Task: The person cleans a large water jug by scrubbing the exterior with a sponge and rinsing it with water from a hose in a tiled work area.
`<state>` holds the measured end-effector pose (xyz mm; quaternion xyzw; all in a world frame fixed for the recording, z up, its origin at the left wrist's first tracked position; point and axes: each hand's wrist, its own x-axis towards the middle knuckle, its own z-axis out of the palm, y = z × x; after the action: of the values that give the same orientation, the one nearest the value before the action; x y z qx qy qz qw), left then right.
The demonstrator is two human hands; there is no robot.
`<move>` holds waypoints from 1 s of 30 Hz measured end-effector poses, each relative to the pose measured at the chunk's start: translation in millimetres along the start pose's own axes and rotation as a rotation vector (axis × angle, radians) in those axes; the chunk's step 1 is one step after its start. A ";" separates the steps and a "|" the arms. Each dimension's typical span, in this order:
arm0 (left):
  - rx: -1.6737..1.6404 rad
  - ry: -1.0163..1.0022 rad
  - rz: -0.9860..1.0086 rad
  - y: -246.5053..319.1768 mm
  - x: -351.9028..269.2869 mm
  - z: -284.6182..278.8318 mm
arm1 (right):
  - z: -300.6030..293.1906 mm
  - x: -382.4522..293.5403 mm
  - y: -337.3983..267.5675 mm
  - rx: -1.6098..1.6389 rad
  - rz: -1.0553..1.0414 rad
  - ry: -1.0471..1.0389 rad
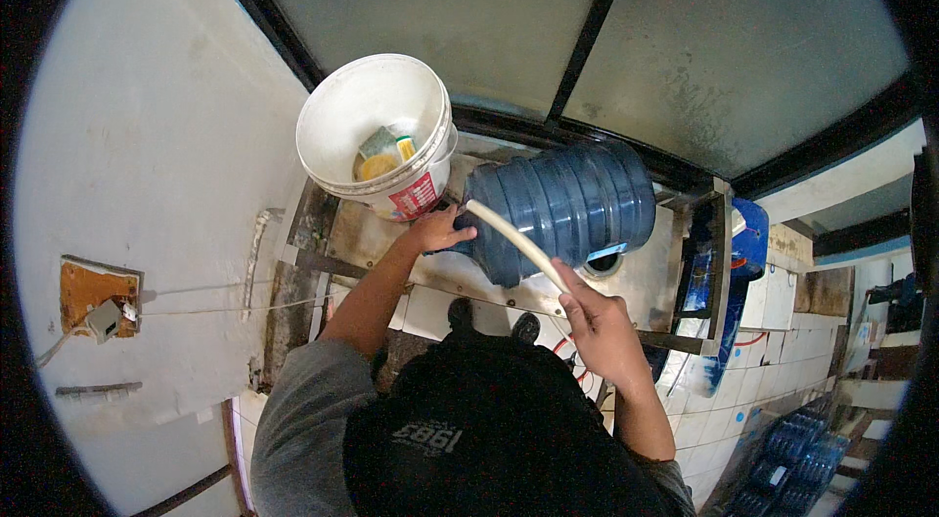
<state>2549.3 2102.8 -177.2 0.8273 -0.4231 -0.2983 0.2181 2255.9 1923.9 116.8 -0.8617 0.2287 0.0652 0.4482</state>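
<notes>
A large blue plastic water jug (561, 201) lies on its side across a worn metal-topped stand, its neck end toward the left. My left hand (440, 227) is at the neck end with its fingers spread; whether it grips the neck cannot be told. My right hand (596, 319) is closed on a cream-coloured hose (513, 234), whose free end points at the jug's neck end near my left hand. Touching or close to my left hand stands a white plastic bucket (374, 190) with a green scouring pad (377, 143), a yellow sponge (378, 165) and a small yellow-and-green item inside.
Dark-framed frosted panes (543, 113) rise behind the stand (675, 282). To the left, a wall (169, 187) carries an electrical fitting (105, 320) and a cable. A blue container (750, 238) is at the right. Several blue jugs (788, 462) lie at the lower right.
</notes>
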 end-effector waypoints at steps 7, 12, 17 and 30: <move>-0.590 -0.807 -0.344 10.1 7.2 -33.0 | -15.5 -10.7 36.3 0.017 -0.043 0.256; -0.179 -0.475 -0.119 26.1 2.1 -43.7 | -50.6 -28.4 78.0 0.025 0.064 0.445; 0.048 0.029 0.008 29.7 -36.2 -32.1 | -78.7 -38.1 109.2 0.118 0.206 0.544; 0.478 0.368 -0.096 124.8 -92.1 -81.9 | -76.9 -40.6 112.5 0.235 0.050 0.313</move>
<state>2490.9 2119.8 -12.7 0.9144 -0.3951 -0.0454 0.0758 2161.8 1820.3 91.5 -0.7972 0.3232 -0.0856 0.5027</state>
